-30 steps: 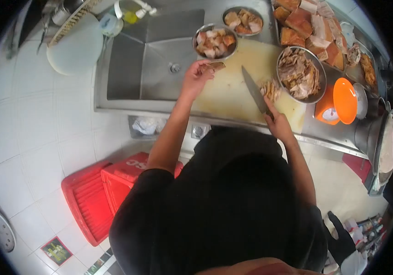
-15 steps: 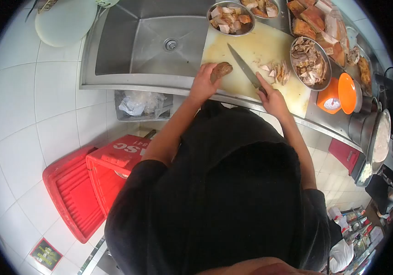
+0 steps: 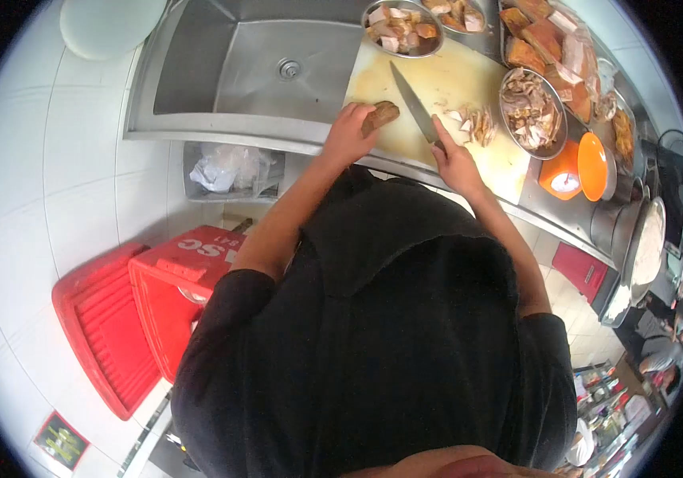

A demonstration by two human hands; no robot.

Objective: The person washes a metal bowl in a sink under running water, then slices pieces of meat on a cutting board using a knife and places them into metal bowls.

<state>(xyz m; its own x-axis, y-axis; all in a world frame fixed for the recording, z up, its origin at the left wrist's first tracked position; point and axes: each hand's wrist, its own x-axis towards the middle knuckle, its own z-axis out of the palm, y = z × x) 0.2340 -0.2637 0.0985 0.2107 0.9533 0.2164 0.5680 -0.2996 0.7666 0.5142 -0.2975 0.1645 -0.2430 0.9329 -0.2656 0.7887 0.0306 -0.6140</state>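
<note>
A brown piece of meat (image 3: 380, 117) sits at the left edge of the cutting board (image 3: 477, 76), with the fingers of my left hand (image 3: 351, 134) wrapped round its near end. My right hand (image 3: 457, 163) is closed on the handle of a long knife (image 3: 413, 99), the forefinger stretched along the blade's base. The blade points away from me and to the left, apart from the brown piece. Several sliced strips of meat (image 3: 478, 125) lie on the board to the right of the knife. A metal bowl of sliced meat (image 3: 531, 115) stands at the board's right edge.
A steel sink (image 3: 266, 99) lies to the left. Metal bowls with meat chunks (image 3: 403, 32) stand behind the board, beside a tray of roasted meat (image 3: 548, 40). An orange scale (image 3: 562, 177) is at the right. Red crates (image 3: 174, 287) stand below on the left.
The whole view has shifted slightly. My left hand still holds the brown piece and my right hand still holds the knife, whose blade has turned a little more upright in view.
</note>
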